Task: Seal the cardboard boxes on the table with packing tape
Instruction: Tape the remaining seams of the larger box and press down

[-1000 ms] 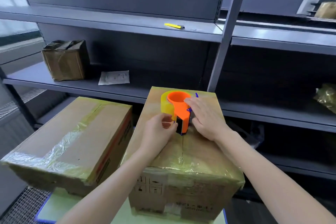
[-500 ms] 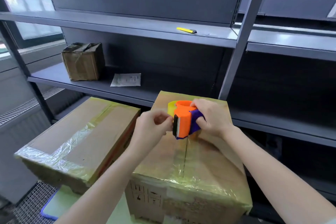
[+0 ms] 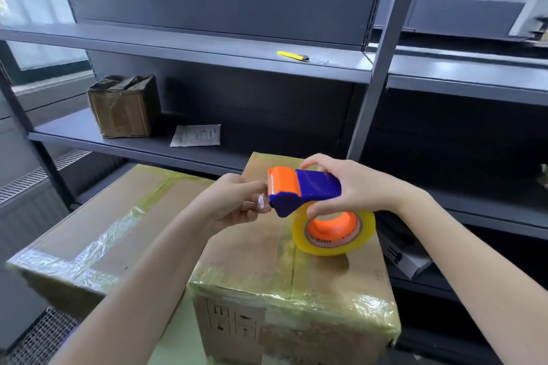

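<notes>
Our left hand pinches the loose end of clear tape between thumb and fingertips, right at the toothed mouth of an orange and blue tape dispenser. Our right hand grips the dispenser by its blue body, fingers curled over the top and thumb beneath. Both hover just above the middle cardboard box. We judge the step in hand to be freeing a length of tape for another strip. To do it well, we would pinch only the very edge so the tape does not fold onto itself. We would draw it out straight while the right hand steadies the dispenser and lets the roll turn, keeping skin off the serrated cutter. We would then press the end down over a box edge before running along the seam. As for looks, at the left a second cardboard box sits angled, its top crossed by wrinkled, glossy yellowish tape that wraps its near corner. The middle box stands on the bench, seen only as a pale strip. Its centre seam and near top edge are already taped, the film creased and shiny. The tape roll, translucent yellow on an orange hub, hangs under the dispenser at the right, close over the box top; we cannot tell whether it touches.
</notes>
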A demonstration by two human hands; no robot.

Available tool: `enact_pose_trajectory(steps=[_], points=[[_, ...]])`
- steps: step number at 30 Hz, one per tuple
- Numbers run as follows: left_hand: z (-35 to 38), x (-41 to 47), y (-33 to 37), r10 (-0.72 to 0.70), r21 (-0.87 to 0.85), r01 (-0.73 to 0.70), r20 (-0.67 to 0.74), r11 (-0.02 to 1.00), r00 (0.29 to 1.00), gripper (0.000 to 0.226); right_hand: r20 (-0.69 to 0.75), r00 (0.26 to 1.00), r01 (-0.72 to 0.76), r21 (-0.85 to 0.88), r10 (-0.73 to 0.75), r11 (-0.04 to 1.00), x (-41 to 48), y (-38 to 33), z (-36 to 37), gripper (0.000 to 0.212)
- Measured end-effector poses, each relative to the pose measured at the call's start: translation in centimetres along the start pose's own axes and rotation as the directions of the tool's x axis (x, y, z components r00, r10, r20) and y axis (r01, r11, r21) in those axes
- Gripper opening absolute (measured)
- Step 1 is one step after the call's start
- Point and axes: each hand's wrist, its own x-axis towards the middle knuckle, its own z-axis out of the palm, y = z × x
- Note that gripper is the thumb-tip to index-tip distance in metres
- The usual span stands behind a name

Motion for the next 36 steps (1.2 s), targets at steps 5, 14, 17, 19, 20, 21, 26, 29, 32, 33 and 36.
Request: enact_pose_trajectory(steps=[5,14,17,19,20,21,26,29,32,33,36], points=[[-0.5,-0.2,-0.3,0.007,0.027,-0.008,0.009,1.0,1.0,0.01,0.011,0.997,0.08,-0.236,-0.08,0.969,-0.4,-0.6,0.5,0.087],[-0.8,-0.7,-1.9,0.072,0.095,-0.07,-0.018,0.993,0.997,0.02,0.004,0.995,0.094,-0.477,-0.104,0.874,-0.5,-2.2,1.2,0.091],[-0.8,-1.7,-1.9,0.127,0.117,-0.126,0.0,0.985,0.992,0.024,0.0,0.997,0.073,-0.429,-0.081,0.901,-1.5,-3.1,1.3,0.091],[-1.2,-2.4,-1.8,0.137,0.113,-0.14,0.036,0.984,0.99,0.024,-0.009,0.996,0.075,-0.336,-0.083,0.939,-2.4,-4.0,1.6,0.081],[-1.5,-2.9,-1.8,0.136,0.111,-0.142,0.058,0.984,0.989,0.023,-0.019,0.996,0.074,-0.29,-0.083,0.954,-2.8,-4.4,1.8,0.075],[-1.8,-3.3,-1.9,0.135,0.105,-0.143,0.077,0.984,0.988,0.022,-0.028,0.997,0.067,-0.256,-0.077,0.964,-3.3,-5.0,2.0,0.071],[-4.2,-6.0,-4.0,0.087,0.054,-0.094,0.122,0.994,0.989,0.023,0.009,1.0,0.024,-0.347,-0.023,0.938,-4.6,-8.6,4.3,0.066],[-6.2,-7.1,-5.5,0.047,0.019,-0.051,0.151,0.999,0.987,0.02,0.038,0.999,0.017,-0.376,-0.003,0.926,-4.8,-10.5,5.8,0.067],[-8.1,-7.7,-6.1,0.042,-0.02,-0.039,0.175,0.999,0.984,0.021,0.063,0.997,-0.01,-0.314,0.032,0.949,-4.8,-12.3,6.6,0.07],[-8.7,-7.8,-6.2,0.042,-0.036,-0.036,0.178,0.999,0.983,0.021,0.067,0.997,-0.013,-0.301,0.035,0.954,-4.9,-12.8,6.8,0.07],[-11.2,-7.9,-6.7,0.043,-0.083,-0.033,0.126,0.996,0.991,0.017,0.068,0.995,-0.05,-0.302,0.074,0.952,-5.5,-13.5,6.9,0.068]])
